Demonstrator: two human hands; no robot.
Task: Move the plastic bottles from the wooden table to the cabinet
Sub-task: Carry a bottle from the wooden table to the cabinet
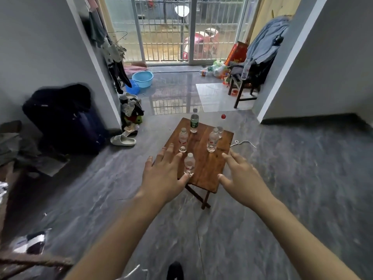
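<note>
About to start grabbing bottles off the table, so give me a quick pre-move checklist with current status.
1. Both hands free: ok. Left hand and right hand are open and hold nothing.
2. Bottles upright on the wooden table: ok; five show.
3. Nearest bottle unobstructed between the hands: ok.
4. Green-label bottle at the far edge, within reach: cannot tell.
5. Cabinet located: cannot tell, none in view.
6. Caps on: ok for the four clearly seen; the small far-right bottle cannot tell.

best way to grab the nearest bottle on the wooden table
Probably wrap the left hand around the nearest bottle at mid-body, coming from its left side. It stands upright, apart from the other bottles, and the open hand is already beside it.
</note>
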